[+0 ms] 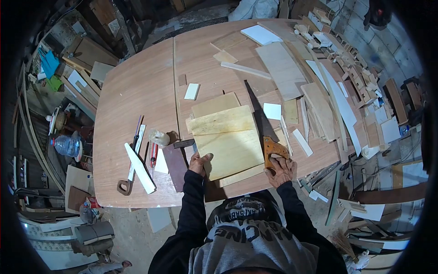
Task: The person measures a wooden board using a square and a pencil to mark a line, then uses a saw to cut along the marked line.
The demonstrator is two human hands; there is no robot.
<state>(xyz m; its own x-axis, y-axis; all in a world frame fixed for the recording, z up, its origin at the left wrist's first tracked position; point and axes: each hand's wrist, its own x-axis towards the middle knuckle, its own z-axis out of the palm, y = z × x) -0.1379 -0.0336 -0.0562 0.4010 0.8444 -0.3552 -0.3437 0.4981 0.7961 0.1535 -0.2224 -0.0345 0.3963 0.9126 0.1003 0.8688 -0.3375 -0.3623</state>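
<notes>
A pale yellow plywood board [226, 142] lies near the front of the table, on top of other wood pieces. My left hand [199, 163] is closed on its lower left edge, thumb on top; the fingertips are partly hidden. To the board's right lies a hand saw [262, 119] with a dark blade pointing away from me and a brown wooden handle. My right hand [280, 171] is closed around the handle's near end. A dark metal tool head [184, 143] shows just beyond my left hand, its handle mostly covered.
On the left lie a white strip [140, 169], a second saw [124, 186], a red cutter [154, 155] and a jar [159, 137]. A maroon board [174, 166] is beside my left forearm. Offcuts and long panels [283, 68] cover the right side; small wooden pieces [360, 86] line the far right.
</notes>
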